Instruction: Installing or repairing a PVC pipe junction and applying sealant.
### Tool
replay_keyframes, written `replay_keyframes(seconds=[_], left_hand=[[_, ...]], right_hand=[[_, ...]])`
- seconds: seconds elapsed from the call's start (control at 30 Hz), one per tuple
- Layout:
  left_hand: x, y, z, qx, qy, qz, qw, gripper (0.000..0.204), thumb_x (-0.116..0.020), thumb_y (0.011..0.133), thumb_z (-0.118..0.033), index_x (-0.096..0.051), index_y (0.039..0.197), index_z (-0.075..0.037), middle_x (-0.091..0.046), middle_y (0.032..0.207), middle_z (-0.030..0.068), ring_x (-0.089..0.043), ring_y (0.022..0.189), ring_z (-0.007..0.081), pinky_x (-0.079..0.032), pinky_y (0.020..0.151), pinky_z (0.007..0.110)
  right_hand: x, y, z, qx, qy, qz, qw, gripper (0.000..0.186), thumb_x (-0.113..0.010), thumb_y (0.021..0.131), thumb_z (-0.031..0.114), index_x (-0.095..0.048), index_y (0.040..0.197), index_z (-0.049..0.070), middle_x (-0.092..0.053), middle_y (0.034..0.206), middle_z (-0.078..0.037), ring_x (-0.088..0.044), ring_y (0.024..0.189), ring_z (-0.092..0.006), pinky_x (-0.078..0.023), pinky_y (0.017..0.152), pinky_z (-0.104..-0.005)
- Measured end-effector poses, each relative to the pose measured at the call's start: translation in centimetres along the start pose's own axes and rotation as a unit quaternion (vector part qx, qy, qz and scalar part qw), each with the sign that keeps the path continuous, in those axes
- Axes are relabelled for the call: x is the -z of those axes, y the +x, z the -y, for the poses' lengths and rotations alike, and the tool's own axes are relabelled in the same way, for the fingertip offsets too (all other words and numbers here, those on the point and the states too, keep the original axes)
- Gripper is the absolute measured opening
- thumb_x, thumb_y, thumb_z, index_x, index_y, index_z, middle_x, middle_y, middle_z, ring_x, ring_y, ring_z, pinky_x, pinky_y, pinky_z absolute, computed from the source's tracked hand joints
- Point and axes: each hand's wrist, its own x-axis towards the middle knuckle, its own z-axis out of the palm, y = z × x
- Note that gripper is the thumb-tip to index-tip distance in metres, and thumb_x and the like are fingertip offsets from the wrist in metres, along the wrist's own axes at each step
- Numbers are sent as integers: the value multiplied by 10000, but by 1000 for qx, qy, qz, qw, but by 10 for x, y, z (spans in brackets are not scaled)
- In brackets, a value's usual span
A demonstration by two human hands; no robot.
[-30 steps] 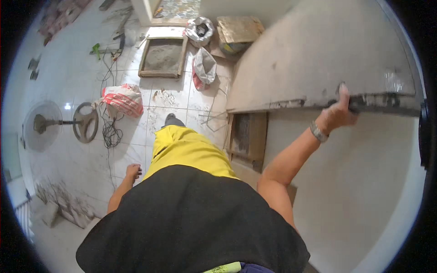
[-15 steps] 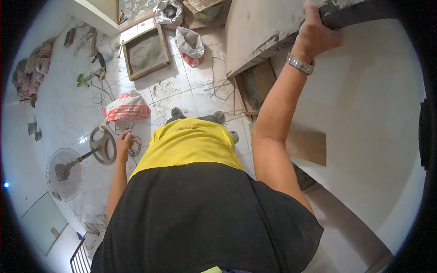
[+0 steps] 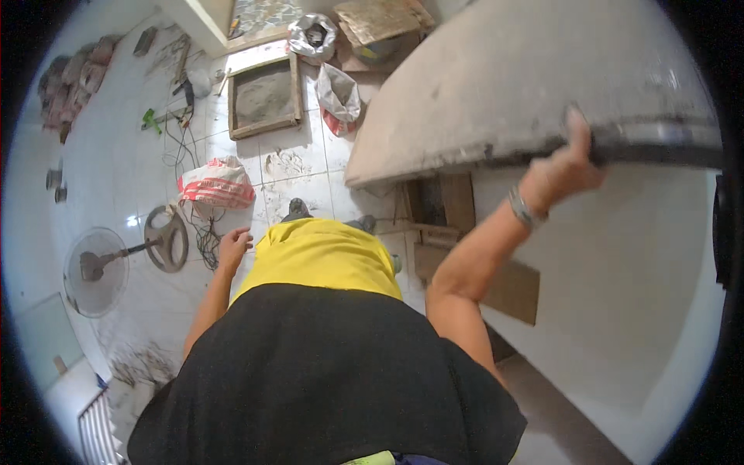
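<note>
My right hand [image 3: 564,172], with a wristwatch [image 3: 527,208], grips the dark edge of a large dusty grey-beige panel [image 3: 496,85]. The thumb lies over the panel's upper face, and the fingers are partly hidden at the edge. The panel spans the far right, reaching in toward my feet. My left hand [image 3: 235,246] hangs at my left side, open and holding nothing, its fingers loosely bent. Nearest to it are a tangle of dark cable [image 3: 208,242] and a red-and-white sack [image 3: 217,183].
A standing fan [image 3: 96,271] with a round base is at the left. Ahead are a wooden-framed tray or screen [image 3: 297,89] and an opened sack [image 3: 339,94] on the tiled floor [image 3: 298,190]. Wooden boxes [image 3: 457,203] and a brown board [image 3: 508,291] stand under and beside the panel.
The panel has swung or shifted nearer and to the left with my right hand on its edge, now covering the bent wire on the floor. My left hand has moved slightly toward my body.
</note>
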Motion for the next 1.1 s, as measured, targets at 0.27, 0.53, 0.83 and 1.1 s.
replay_keyframes(seconds=[0.27, 0.53, 0.83, 1.1], left_hand=[[-116, 75, -230, -322, 52, -6, 945, 391, -592, 904, -96, -607, 1294, -76, -686, 943, 56, -621, 815, 117, -507, 757, 277], [-150, 121, -475, -431, -199, 53, 879, 650, -451, 1034, -469, -389, 1472, 8, -491, 1449, 153, -437, 1351, 271, -317, 1138, 372], [-73, 171, -518, -253, -445, 207, 834, 741, -341, 1009, -614, -447, 1459, -35, -538, 1401, 163, -520, 1267, 279, -373, 1096, 400], [72, 130, -509, -340, -451, 196, 801, 678, -278, 1018, -574, -523, 1396, -68, -605, 1329, 135, -604, 1161, 269, -429, 1049, 422]], right_hand=[[43, 17, 60, -48, -55, 72, 995, 414, -714, 678, 135, -650, 1006, -109, -639, 1020, -136, -620, 889, -247, -530, 802, -389], [87, 39, 97, 34, -34, 207, 977, 702, -639, 617, 126, -522, 1275, -89, -598, 1153, -167, -599, 945, -275, -508, 885, -440], [68, -6, 119, 29, -19, 162, 986, 742, -626, 645, 112, -500, 1355, -64, -544, 1326, -250, -600, 1098, -359, -538, 897, -470], [-7, -37, 165, 125, -22, 228, 965, 355, -651, 631, 206, -693, 850, -71, -662, 892, -199, -642, 751, -265, -535, 695, -403]])
